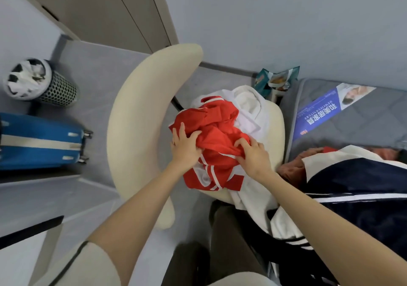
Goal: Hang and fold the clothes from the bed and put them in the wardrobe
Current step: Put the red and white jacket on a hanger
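Gripping crumpled red garment (218, 140): left hand (185, 147), right hand (253, 155), curved cream chair (132, 120).

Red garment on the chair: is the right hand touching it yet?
Touching. The head view shows the right hand gripping a bunch of the red garment, its fingers curled into the fabric with no gap between them.

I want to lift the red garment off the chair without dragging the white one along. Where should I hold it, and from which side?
Probably from above, at its raised folds: the red garment lies bunched on top of the white garment on the chair, so its upper creases are free. The left hand and right hand grip such folds at its near side.
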A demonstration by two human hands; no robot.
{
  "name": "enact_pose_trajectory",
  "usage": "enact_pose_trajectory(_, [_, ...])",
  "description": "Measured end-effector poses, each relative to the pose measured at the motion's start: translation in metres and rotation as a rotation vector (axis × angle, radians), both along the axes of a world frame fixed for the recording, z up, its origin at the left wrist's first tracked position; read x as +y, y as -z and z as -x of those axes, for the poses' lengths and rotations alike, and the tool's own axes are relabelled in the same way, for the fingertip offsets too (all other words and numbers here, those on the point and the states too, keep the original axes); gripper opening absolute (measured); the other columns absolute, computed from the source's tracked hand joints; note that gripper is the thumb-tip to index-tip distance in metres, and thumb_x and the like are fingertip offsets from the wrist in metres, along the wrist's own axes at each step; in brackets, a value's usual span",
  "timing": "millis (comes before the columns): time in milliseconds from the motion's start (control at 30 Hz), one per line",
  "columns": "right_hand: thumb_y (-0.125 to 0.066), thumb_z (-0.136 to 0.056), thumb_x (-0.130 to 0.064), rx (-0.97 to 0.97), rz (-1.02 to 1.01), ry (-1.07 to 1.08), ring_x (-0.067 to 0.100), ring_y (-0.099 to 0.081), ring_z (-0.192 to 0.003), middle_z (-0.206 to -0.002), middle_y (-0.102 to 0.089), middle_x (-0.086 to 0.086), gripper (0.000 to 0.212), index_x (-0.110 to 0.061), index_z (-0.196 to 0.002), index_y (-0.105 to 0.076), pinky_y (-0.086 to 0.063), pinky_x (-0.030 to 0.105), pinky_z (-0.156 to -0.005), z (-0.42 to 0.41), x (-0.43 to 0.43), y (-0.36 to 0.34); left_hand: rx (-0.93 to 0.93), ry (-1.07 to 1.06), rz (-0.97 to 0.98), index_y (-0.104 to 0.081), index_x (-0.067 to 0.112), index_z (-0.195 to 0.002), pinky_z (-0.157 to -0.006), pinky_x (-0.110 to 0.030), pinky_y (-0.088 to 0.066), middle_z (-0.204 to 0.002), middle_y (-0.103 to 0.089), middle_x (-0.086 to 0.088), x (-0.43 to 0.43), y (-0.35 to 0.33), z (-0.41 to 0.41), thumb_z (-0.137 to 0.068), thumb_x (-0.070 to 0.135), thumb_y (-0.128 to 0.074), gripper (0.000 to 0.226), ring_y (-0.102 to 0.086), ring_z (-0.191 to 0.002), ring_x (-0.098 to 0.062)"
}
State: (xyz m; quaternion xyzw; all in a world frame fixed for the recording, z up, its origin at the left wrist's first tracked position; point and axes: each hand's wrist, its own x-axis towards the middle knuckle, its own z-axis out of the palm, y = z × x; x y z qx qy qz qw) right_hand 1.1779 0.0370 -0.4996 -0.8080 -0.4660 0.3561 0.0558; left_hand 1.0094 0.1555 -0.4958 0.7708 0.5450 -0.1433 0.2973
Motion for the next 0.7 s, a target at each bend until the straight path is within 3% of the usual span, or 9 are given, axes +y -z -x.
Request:
enact_pose_trajectory(100, [-0.052,-0.090,-0.006,0.053,-0.165,0.068,0.028,-0.054,-0.094,-0.105,-0.060,0.006,0.012,-0.013,-0.100,-0.053,-0.046,0.039,-0.080,-0.004,0.002,0.003,-0.027,0.010,-0.021,-0.043,0.019,-0.142,-0.114,-0.058,-0.019,-0.151,-0.035,-0.006,0.007,0.009,0.006,-0.097,0.013,-0.045,0.046,-0.026,-0.141,-0.032])
enact_pose_trajectory(200, [-0.049,-0.089,0.003,0.152,-0.318,0.219,0.018,-0.053,-0.070,-0.080,-0.058,-0.001,0.018,-0.015,-0.086,-0.048,-0.039,0.026,-0.062,-0.005,0.004,-0.012,-0.238,-0.085,-0.069,-0.059,0.010,-0.128,-0.104,-0.035,-0.039,-0.131,-0.058,-0.009,0.009,0.002,0.013,-0.096,0.003,-0.040,0.038,-0.052,-0.122,-0.027])
enact_pose_trajectory(267, [-0.048,-0.091,0.001,0.191,-0.409,0.306,0.016,-0.054,-0.065,-0.073,-0.057,-0.003,0.018,-0.015,-0.084,-0.046,-0.038,0.024,-0.059,-0.003,0.004,-0.029,-0.376,-0.168,-0.088,-0.068,0.010,-0.115,-0.091,-0.019,-0.041,-0.118,-0.067,-0.006,0.008,-0.015,0.018,-0.098,0.007,-0.044,0.030,-0.061,-0.109,-0.020])
enact_pose_trajectory(367, [-0.047,-0.091,-0.002,0.242,-0.548,0.442,0.010,-0.054,-0.060,-0.069,-0.059,-0.011,0.016,-0.018,-0.088,-0.044,-0.041,0.024,-0.058,0.002,0.004,-0.061,-0.541,-0.238,-0.055,-0.071,0.012,-0.107,-0.090,-0.020,-0.046,-0.109,-0.070,0.001,0.003,-0.045,0.027,-0.097,0.015,-0.052,0.022,-0.063,-0.101,-0.013])
enact_pose_trajectory(433, [-0.047,-0.091,-0.004,0.250,-0.661,0.496,0.002,-0.053,-0.056,-0.068,-0.059,-0.020,0.018,-0.022,-0.091,-0.043,-0.039,0.014,-0.056,0.008,0.002,-0.087,-0.622,-0.267,-0.031,-0.068,0.016,-0.100,-0.084,-0.018,-0.046,-0.101,-0.068,0.008,-0.005,-0.068,0.034,-0.096,0.018,-0.054,0.016,-0.063,-0.096,-0.010])
enact_pose_trajectory(533, [-0.051,-0.092,-0.015,0.241,-0.793,0.531,-0.001,-0.059,-0.073,-0.084,-0.062,-0.019,0.015,-0.028,-0.099,-0.047,-0.043,0.011,-0.067,0.023,-0.006,-0.127,-0.729,-0.288,-0.006,-0.061,0.033,-0.085,-0.072,-0.012,-0.045,-0.088,-0.065,0.018,-0.022,-0.107,0.051,-0.097,0.024,-0.053,0.017,-0.062,-0.082,0.001])
enact_pose_trajectory(633, [-0.055,-0.090,-0.020,0.259,-0.868,0.581,-0.007,-0.060,-0.077,-0.090,-0.063,-0.025,0.018,-0.035,-0.101,-0.051,-0.044,0.007,-0.067,0.056,-0.027,-0.159,-0.829,-0.324,0.022,-0.060,0.036,-0.079,-0.064,-0.009,-0.044,-0.080,-0.066,0.013,-0.047,-0.142,0.079,-0.097,0.028,-0.053,0.020,-0.061,-0.073,0.005])
enact_pose_trajectory(700, [-0.058,-0.089,-0.025,0.309,-0.896,0.638,-0.010,-0.060,-0.076,-0.088,-0.063,-0.030,0.018,-0.032,-0.105,-0.053,-0.045,0.008,-0.070,0.080,-0.043,-0.176,-0.874,-0.321,0.038,-0.061,0.027,-0.079,-0.066,-0.017,-0.047,-0.079,-0.067,0.005,-0.062,-0.159,0.098,-0.097,0.028,-0.053,0.019,-0.062,-0.074,-0.002])
